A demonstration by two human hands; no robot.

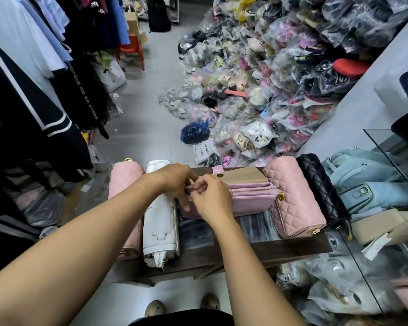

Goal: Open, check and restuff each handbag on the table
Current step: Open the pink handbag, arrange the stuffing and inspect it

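pink handbag (252, 203) lies just right of white bag (160, 220), flap open. left hand (174, 182) grips its end, right hand (210, 196) pinches the zip (252, 191). Looks light, soft: brace body, pull tab.

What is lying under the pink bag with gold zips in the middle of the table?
Clear plastic shows at the front edge of the bag, on the dark table. How far it reaches beneath is covered by the bag itself.
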